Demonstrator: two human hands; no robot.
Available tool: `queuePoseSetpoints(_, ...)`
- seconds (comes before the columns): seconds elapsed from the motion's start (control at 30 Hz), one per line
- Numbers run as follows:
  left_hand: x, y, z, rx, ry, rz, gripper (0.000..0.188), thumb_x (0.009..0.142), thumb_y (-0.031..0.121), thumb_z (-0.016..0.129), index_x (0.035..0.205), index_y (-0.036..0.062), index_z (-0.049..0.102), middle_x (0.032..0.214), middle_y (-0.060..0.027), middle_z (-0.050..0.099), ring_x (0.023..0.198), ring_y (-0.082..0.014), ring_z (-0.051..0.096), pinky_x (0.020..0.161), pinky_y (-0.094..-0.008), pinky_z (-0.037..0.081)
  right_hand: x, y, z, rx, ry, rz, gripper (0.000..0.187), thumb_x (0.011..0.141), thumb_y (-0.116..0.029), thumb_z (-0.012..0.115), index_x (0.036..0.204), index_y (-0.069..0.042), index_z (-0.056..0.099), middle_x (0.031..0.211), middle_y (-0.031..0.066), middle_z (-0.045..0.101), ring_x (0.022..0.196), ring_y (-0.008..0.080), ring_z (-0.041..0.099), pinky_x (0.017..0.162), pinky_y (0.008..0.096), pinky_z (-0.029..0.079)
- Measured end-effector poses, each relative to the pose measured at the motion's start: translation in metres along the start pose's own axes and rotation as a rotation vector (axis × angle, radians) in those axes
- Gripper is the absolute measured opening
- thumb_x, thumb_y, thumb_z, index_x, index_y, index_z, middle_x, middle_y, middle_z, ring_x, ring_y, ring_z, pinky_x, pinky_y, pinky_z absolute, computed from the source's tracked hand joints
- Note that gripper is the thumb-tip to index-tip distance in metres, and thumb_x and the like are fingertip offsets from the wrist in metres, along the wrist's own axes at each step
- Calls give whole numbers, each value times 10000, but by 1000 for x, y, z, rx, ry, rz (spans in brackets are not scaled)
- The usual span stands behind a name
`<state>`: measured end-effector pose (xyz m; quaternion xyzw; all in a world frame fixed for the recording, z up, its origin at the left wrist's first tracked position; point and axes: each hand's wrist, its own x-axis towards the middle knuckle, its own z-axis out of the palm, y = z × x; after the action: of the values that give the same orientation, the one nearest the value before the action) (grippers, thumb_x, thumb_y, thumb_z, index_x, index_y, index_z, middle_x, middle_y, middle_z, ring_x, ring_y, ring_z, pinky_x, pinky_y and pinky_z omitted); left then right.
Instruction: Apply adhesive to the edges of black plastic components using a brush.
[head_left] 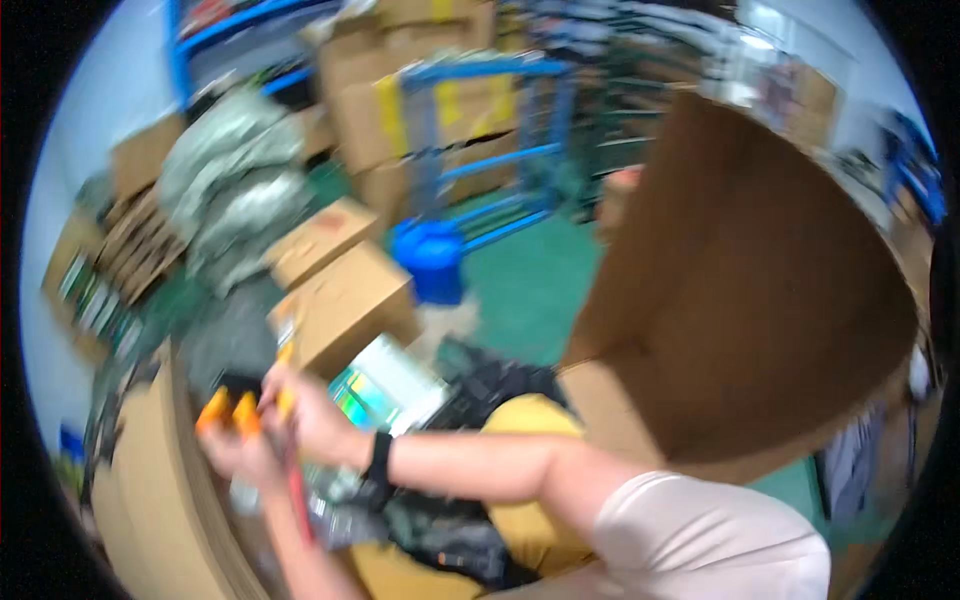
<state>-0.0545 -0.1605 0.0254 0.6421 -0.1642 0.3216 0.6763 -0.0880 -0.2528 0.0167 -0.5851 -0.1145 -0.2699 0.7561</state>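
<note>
At the lower left my two hands are close together, smeared by motion. My right hand [312, 412], its wrist in a black band [379, 462], is closed around a slim yellow tool [287, 375] with a pale, upward-pointing end; its exact kind is blurred. Just left of it, my left hand [243, 455] is closed. Two bright orange pieces [246, 412] show at its fingertips, whether fingertip covers or parts of something held I cannot tell. Behind them is a small black thing [238, 384]. A red strip [298, 495] runs down beside my left forearm.
Upright cardboard sheets [150, 480] stand close on the left. A large open cardboard box [760, 290] rises at the right. Ahead are closed cartons [345, 300], a blue bucket [430, 265], a blue metal frame [485, 68] and a wrapped bundle [235, 170]. Dark bags [500, 385] lie nearby.
</note>
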Motion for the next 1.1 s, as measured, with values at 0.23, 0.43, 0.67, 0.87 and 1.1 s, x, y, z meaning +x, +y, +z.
queuePoseSetpoints(0.23,2,5,2,499,-87,265,295,638,10,703,909,13,585,827,-100,575,761,-251,580,676,-320,462,5,-2,-4,-191,88,-135,225,737,13,574,918,-37,450,853,83,546,796,184,550,718,310,469)
queuePoseSetpoints(0.43,-4,-1,-8,540,-99,246,279,664,32,691,909,-7,563,853,-136,562,771,-298,576,678,-367,464,0,5,6,-54,62,21,282,790,-1,632,929,-57,393,916,91,581,749,123,581,674,274,498)
queuePoseSetpoints(0.67,-7,-3,1,527,-145,220,320,700,92,727,952,-28,568,886,-137,569,801,-267,599,715,-330,479,14,18,-3,-17,151,-9,394,748,22,706,914,-64,359,853,108,604,718,135,603,644,274,518)
queuePoseSetpoints(0.87,-8,-3,1,543,-208,278,324,743,55,672,1043,-20,576,971,-161,592,906,-297,603,792,-352,476,23,18,-8,-47,183,13,426,739,19,715,910,-71,336,826,101,599,731,136,602,644,274,516)
queuePoseSetpoints(1.1,-16,13,4,422,-292,84,297,778,15,597,1070,-22,558,1016,-189,602,923,-320,604,800,-369,480,30,19,-11,-122,220,-50,434,732,11,718,908,-80,332,809,82,582,700,125,572,621,272,499)
